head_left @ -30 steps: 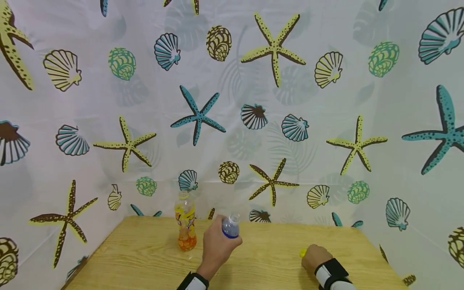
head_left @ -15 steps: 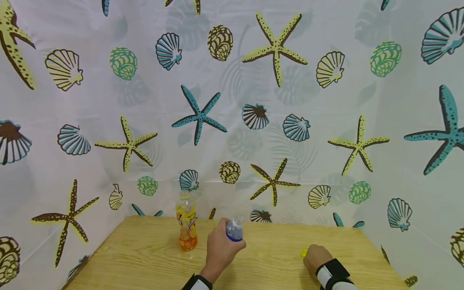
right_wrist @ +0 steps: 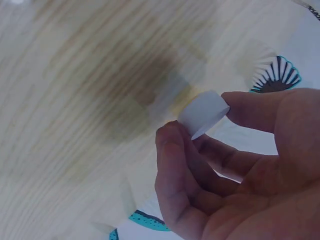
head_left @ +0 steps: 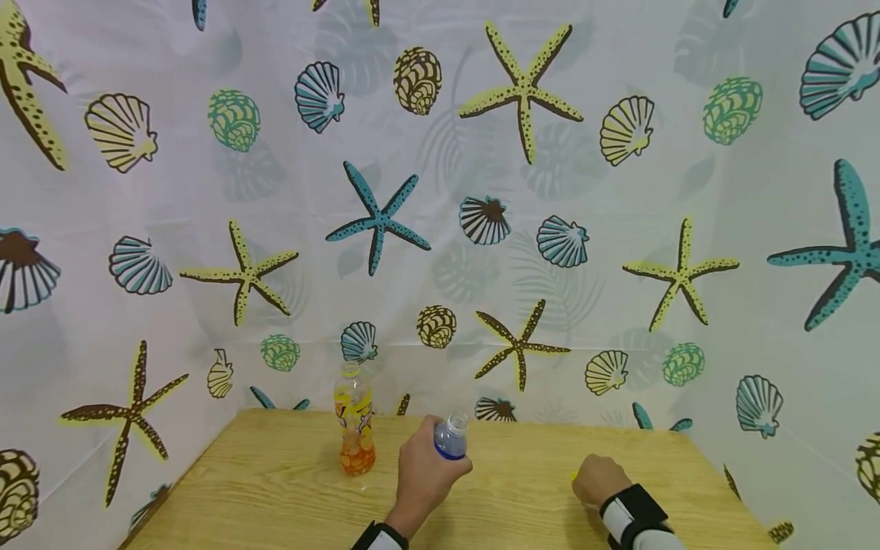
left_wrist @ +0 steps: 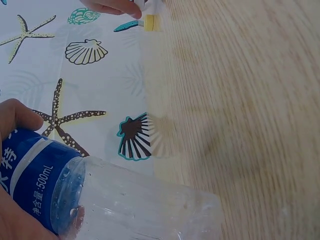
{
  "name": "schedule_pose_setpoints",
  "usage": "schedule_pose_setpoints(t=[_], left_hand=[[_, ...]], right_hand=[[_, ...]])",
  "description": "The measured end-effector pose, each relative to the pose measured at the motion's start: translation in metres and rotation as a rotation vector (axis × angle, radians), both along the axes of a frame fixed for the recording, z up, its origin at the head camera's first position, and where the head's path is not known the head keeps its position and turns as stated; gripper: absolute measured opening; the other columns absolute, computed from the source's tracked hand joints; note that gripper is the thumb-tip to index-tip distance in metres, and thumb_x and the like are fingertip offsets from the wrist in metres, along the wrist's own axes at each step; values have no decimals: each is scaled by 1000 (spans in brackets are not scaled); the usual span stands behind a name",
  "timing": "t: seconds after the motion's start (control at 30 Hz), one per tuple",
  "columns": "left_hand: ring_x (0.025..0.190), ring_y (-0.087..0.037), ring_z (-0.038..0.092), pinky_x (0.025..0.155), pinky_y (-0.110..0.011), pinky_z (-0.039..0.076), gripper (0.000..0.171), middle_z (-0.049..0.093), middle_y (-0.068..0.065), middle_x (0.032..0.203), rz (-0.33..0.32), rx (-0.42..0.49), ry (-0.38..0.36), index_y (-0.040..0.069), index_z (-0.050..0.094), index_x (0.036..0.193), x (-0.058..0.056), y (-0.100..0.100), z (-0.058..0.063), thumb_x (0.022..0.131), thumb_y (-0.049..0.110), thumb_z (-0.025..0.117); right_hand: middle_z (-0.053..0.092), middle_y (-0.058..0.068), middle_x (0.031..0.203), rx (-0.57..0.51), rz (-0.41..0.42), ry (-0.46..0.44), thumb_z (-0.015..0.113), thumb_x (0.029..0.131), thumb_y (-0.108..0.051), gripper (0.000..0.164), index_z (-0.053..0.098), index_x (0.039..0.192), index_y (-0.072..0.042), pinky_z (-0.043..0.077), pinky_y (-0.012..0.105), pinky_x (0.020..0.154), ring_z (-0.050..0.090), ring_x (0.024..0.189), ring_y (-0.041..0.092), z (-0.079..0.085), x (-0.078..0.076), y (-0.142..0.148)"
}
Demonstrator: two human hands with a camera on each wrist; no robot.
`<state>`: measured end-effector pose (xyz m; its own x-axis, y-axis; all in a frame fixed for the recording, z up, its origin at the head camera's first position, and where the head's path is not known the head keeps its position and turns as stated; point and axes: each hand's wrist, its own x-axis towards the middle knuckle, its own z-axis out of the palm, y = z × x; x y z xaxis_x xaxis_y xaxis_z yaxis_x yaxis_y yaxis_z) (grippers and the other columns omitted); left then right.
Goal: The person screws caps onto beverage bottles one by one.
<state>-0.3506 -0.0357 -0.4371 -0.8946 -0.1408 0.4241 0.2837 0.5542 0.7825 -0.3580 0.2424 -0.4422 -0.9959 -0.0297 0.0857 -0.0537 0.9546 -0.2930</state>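
My left hand (head_left: 426, 470) grips a clear plastic bottle (head_left: 451, 439) with a blue label (left_wrist: 37, 175), its capless neck upward. In the left wrist view the bottle's transparent lower part (left_wrist: 145, 205) extends past the label toward the tabletop. A white bottle cap (right_wrist: 202, 114) is pinched between the thumb and fingers of my right hand (head_left: 600, 483), low over the right part of the table. Close beside that hand lies a yellow cap (left_wrist: 151, 23); in the head view the hand hides most of it.
A tall bottle (head_left: 354, 420) with a yellow patterned label and orange contents stands upright on the wooden table (head_left: 275, 489), left of my left hand. Behind the table hangs a white curtain (head_left: 440, 176) printed with starfish and shells.
My left hand has shifted a little to the right with the clear bottle. My right hand has risen slightly in the head view and covers more of the yellow cap.
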Motion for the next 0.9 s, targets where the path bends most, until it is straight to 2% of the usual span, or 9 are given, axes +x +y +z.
schedule_pose_setpoints(t=[0.13,0.27,0.37,0.5,0.63,0.7,0.77,0.83,0.9], left_hand=[[89,-20,69,77,-44,58,57,73,-5,104,-10,0,-12,12,62,114,-1,0,1,63,23,86],[85,-17,67,73,-41,57,56,72,-3,100,-27,-3,-11,12,61,112,-1,-1,2,62,22,84],[80,-14,66,67,-37,54,55,71,-2,96,-35,-11,-3,12,61,110,1,-2,2,61,21,83],[78,-14,65,65,-36,53,55,71,-2,95,-51,-23,-5,11,62,111,2,-1,2,61,20,83],[77,-13,64,63,-35,52,56,71,-2,95,-61,-33,-8,11,61,112,1,-1,1,61,21,83],[77,-14,64,63,-35,52,56,71,-2,95,-63,-36,-7,11,61,112,1,0,1,61,21,84],[77,-14,64,64,-35,52,57,71,-2,96,-66,-39,-6,11,61,112,0,0,1,61,21,84],[78,-14,65,65,-35,53,57,71,-2,96,-71,-43,-7,11,61,112,0,0,0,61,22,84],[80,-13,65,66,-35,53,58,71,-2,97,-73,-52,-9,12,61,113,-1,0,0,61,22,84]], right_hand=[[34,-6,45,-68,40,-39,64,85,-11,45,39,48,-16,33,24,49,35,43,10,6,-3,-6],[30,-9,42,-168,59,-91,60,92,-14,47,41,49,-17,26,20,43,27,37,5,14,-5,-14],[30,-9,43,-250,49,-94,64,93,-17,48,42,50,-17,26,20,43,28,39,5,23,-5,-25],[30,-8,42,-365,40,-74,73,87,-17,51,42,47,-17,25,22,47,28,40,7,35,-6,-40],[31,-6,46,-432,90,-67,69,91,-16,50,40,50,-17,23,26,52,25,45,10,52,-3,-52],[38,-3,51,-452,114,-66,63,96,-17,44,44,57,-14,27,28,54,32,49,12,62,0,-58],[53,2,64,-442,131,-36,60,99,-20,33,55,68,-8,38,32,58,47,58,16,72,3,-63],[66,10,84,-438,129,-4,60,99,-24,25,64,85,-3,48,39,66,61,75,24,81,5,-68],[70,15,104,-418,127,50,62,98,-26,26,67,101,-1,53,45,74,67,91,30,87,8,-73]])
